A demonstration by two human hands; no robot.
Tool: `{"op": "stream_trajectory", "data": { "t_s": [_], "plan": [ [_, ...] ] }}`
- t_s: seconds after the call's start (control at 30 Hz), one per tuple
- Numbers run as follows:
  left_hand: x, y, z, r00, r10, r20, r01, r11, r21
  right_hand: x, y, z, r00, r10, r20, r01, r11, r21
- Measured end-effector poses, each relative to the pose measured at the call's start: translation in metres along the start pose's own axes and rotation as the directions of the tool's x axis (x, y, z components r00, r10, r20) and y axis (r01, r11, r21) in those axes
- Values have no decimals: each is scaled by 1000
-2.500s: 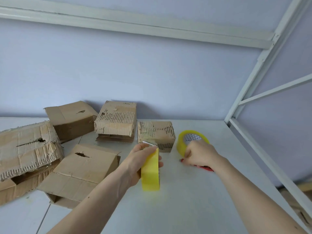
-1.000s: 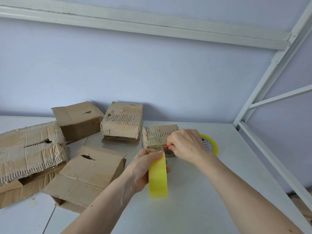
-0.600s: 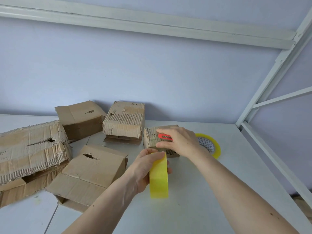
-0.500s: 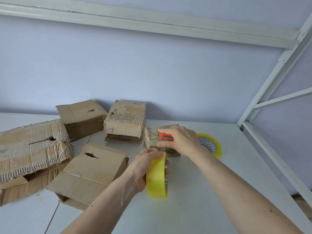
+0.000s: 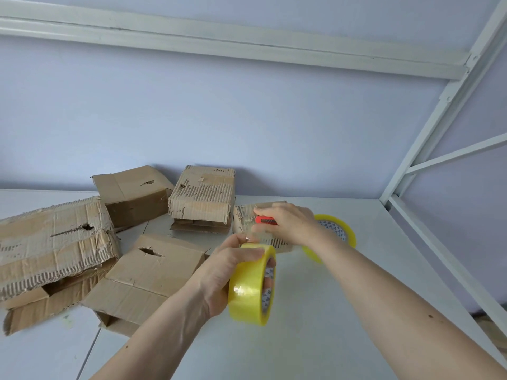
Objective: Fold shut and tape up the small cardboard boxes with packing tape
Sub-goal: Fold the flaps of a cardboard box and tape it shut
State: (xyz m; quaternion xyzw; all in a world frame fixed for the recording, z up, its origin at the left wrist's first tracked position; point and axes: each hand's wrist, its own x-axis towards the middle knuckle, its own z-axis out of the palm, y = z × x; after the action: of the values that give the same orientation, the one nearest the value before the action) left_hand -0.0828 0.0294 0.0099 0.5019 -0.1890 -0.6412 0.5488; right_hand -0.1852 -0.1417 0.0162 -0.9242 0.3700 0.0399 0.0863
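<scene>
Head view looks down over both bare forearms onto a white table point(image 5: 315, 338). Left hand point(image 5: 227, 272) grips a yellow tape roll point(image 5: 251, 286), thumb over the top of the rim and fingers curled through the core, with the roll held on edge above the table. A clear strip of tape rises from the top of this roll toward the right hand; how far it runs is too blurred to tell. Right hand point(image 5: 293, 226), just beyond and to the right of the left hand, has its fingers curled round a red cutter point(image 5: 265, 220) that points left. Directly under and behind the right hand sits the small cardboard box point(image 5: 247, 220), its torn corrugated face toward the camera. Behind the right wrist a second yellow tape roll point(image 5: 340, 231) lies on the table, partly hidden by the arm. To the left of the left hand lies a flattened box with a tear hole point(image 5: 148, 272), touching the forearm's edge in the picture. Further left is a long crushed box point(image 5: 52, 242). Beyond the left hand, against the pale wall, stand two more worn boxes point(image 5: 203, 198). A white metal frame point(image 5: 428, 127) rises right of the right arm.
</scene>
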Motion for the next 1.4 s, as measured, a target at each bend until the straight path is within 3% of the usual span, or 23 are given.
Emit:
{"op": "stream_trajectory", "data": {
  "t_s": [0.13, 0.2, 0.3, 0.43, 0.57, 0.67, 0.73, 0.87, 1.07, 1.17, 1.27, 1.33, 1.4],
  "plan": [
    [0, -12, -5, 991, 107, -85, -100, 991, 85, -20, -4, -19, 997, 74, -21, -63, 946, 317],
    [0, -14, -7, 987, 129, -100, -118, 987, 109, -33, -11, -24, 999, 52, 5, -50, 922, 384],
    [0, -13, -5, 984, 142, -109, -127, 982, 137, -44, -24, -15, 999, -13, 41, -3, 927, 375],
    [0, -13, -2, 981, 155, -117, -133, 975, 179, -44, -24, 4, 996, -13, -84, 37, 958, 283],
    [-1, -17, 0, 980, 155, -124, -130, 973, 188, -44, -19, 2, 991, -3, -131, 51, 929, 368],
    [1, -19, 0, 979, 176, -106, -154, 971, 185, -44, -15, -2, 997, 61, -50, -20, 809, 588],
    [2, -20, 0, 974, 207, -96, -179, 954, 242, -45, -13, -9, 989, 102, 104, -146, 717, 681],
    [3, -25, 4, 968, 241, -69, -205, 918, 339, -49, -7, -24, 890, 71, 449, -361, 712, 603],
    [11, -34, 7, 979, 195, 57, -200, 887, 417, -56, 6, -28, 893, 127, 431, -413, 611, 676],
    [11, -29, 2, 965, 261, -2, -231, 855, 464, -67, 7, -42, 878, 251, 407, -461, 671, 580],
    [26, -19, -7, 891, 412, -191, -283, 833, 476, -69, 1, -48, 868, 390, 309, -446, 885, 137],
    [43, -11, -12, 835, 481, -268, -314, 816, 486, -68, -15, -36, 868, 433, 245, -404, 901, -159],
    [57, -2, -12, 801, 519, -297, -345, 807, 479, -62, -31, -9, 866, 432, 251, -362, 889, -282]
  ]
}}
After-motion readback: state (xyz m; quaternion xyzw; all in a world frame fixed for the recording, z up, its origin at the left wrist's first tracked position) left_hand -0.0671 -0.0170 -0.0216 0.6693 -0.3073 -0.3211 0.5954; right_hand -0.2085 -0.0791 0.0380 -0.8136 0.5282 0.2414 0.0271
